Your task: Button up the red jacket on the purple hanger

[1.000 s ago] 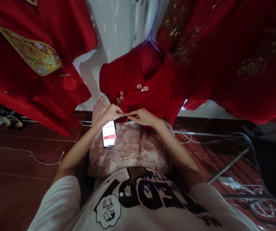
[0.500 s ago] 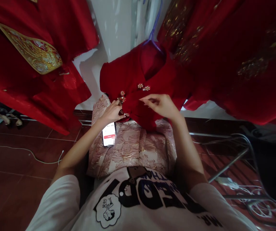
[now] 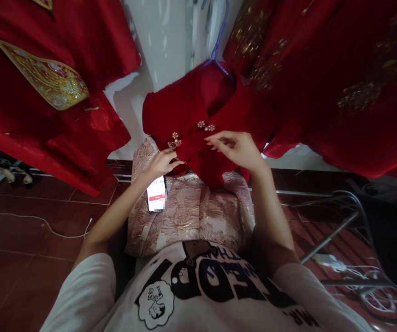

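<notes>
L hand pinches the lower front edge of the short red velvet jacket hung on a purple hanger; R hand hovers w/ fingers loosely curled, holding nothing. Best to keep cloth taut near the pearl-and-gold clasps. Phone on pink brocade fabric below; red robes crowd both sides.

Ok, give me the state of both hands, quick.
Left hand: closed, pinching the red jacket edge.
Right hand: open, fingers loosely curled, holding nothing.
</notes>
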The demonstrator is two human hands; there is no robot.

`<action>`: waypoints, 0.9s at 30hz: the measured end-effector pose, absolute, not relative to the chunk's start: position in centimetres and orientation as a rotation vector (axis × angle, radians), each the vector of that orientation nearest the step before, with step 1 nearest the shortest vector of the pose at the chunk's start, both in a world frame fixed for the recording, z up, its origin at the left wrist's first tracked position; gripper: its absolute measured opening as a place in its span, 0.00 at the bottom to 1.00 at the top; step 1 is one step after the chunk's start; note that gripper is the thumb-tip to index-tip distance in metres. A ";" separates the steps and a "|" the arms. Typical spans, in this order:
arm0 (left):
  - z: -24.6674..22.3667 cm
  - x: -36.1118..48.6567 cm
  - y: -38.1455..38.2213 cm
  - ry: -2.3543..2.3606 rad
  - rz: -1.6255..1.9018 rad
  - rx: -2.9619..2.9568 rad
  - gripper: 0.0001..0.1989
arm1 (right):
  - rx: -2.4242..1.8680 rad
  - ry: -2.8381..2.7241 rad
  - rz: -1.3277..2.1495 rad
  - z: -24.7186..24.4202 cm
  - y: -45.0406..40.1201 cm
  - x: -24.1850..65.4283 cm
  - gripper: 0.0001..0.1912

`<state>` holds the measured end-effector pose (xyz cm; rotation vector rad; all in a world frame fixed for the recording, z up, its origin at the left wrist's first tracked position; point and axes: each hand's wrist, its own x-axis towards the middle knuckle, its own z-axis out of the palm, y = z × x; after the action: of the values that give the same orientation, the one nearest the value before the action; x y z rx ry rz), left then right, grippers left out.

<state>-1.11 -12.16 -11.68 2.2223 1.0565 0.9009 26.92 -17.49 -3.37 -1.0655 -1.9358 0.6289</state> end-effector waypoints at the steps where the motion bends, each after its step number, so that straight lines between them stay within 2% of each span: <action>1: -11.7 -1.0 -12.2 1.044 0.950 2.097 0.15 | -1.065 -1.936 0.632 -3.4 -17.5 26.9 0.23; 3: -11.7 -0.7 -12.3 0.979 1.050 1.803 0.29 | -1.066 -1.938 0.638 -3.3 -17.5 27.0 0.24; 4: -11.6 -0.6 -12.3 0.940 1.097 1.641 0.32 | -1.069 -1.942 0.642 -3.3 -17.5 27.0 0.24; 5: -11.5 -0.4 -12.3 0.902 1.137 1.480 0.32 | -1.070 -1.945 0.646 -3.4 -17.5 26.9 0.24; 9: -11.0 -0.4 -11.9 0.789 1.204 1.005 0.15 | -1.074 -1.955 0.663 -3.3 -17.5 26.8 0.23; 11: -10.8 -0.4 -11.7 0.763 1.188 0.865 0.12 | -1.078 -1.958 0.668 -3.3 -17.5 26.7 0.23; 14: -10.7 -0.1 -11.8 0.733 1.160 0.787 0.12 | -1.084 -1.967 0.675 -3.4 -17.4 26.7 0.22; 20: -10.4 0.7 -12.2 0.802 1.100 0.942 0.18 | -1.084 -1.967 0.648 -3.6 -17.2 26.7 0.19; 27: -9.9 0.8 -12.6 0.940 1.107 1.094 0.09 | -1.155 -1.939 0.433 -3.7 -17.0 26.5 0.18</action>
<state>0.79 -12.59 -9.95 1.0940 0.9404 1.1073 26.51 -17.00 -3.74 -1.1548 -1.9394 0.4334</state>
